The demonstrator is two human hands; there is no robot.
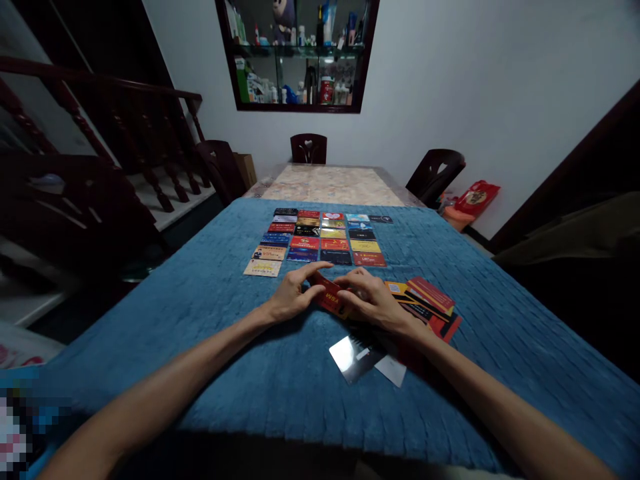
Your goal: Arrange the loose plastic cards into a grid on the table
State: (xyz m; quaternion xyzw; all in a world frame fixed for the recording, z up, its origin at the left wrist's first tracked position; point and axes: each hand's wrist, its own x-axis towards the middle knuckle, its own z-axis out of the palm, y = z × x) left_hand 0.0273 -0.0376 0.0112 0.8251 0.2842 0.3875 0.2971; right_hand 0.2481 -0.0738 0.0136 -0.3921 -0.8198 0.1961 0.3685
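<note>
Presently, items run from largest to smallest.
Room: white wall, dark wooden stair railing [125,133] at left, and a dark-framed wall cabinet [298,53] with glass shelves holding bottles and containers.
Table: long surface; the near part is covered by a blue textured cloth [200,320], the far part shows a bare marble-patterned top [333,183].
Chairs: one dark chair [309,148] at the far end, one dark chair [434,172] at the far right, one at the far left beside the railing.
Red bag: red bag [475,197] lies on the floor beyond the right chair.
Card grid: laid-out cards [317,240] lie flat on the cloth in rows and columns, just beyond the hands, edges near one another.
Loose pile: overlapping red, orange and dark cards [430,303] lie just right of the right hand, touching one another.
Left hand: left hand [295,293] rests on the cloth, thumb and fingers pinching the left end of the red card.
Right hand: right hand [373,300] bends over the right end of the same card, fingertips pinching it.
Red card: red card [330,297] sits between both hands, tilted, close above the cloth, in front of the grid.
Near cards: a glossy silver card [350,357] and a white card [393,370] lie flat below the right wrist.
</note>
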